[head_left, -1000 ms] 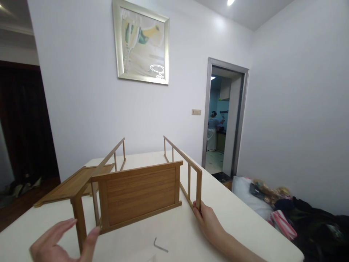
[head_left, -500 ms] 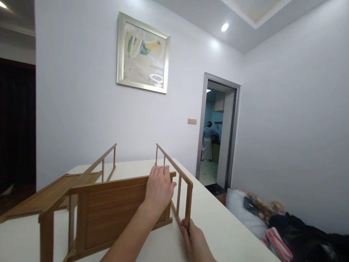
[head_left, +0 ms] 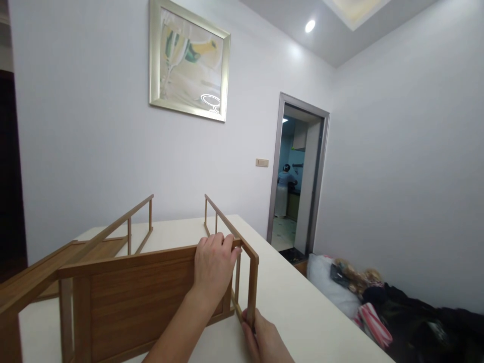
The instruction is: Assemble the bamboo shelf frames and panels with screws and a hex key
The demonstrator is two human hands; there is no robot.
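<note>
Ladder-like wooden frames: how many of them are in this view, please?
2. The left frame stands at the left end of the upright panel; the right frame stands at its right end, its near post held by the right hand. No third frame shows.

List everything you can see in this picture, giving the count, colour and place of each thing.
upright panel: 1, brown, between the side frames
left side frame: 1, brown, table's left
right side frame: 1, brown, panel's right
flat panel: at least 1, brown, far left
table: 1, white, below these
framed picture: 1, pale gold frame, wall
switch plate: 1, beige, beside doorway
doorway: 1, grey frame, beyond table
person: 1, pale blue top, through doorway
ceiling light: 1, white, overhead
striped cloth: 1, pink and white, right
dark heap: count unclear, black, lower right
left hand: 1, bare, on upright panel
right hand: 1, bare, gripping right side frame
</note>
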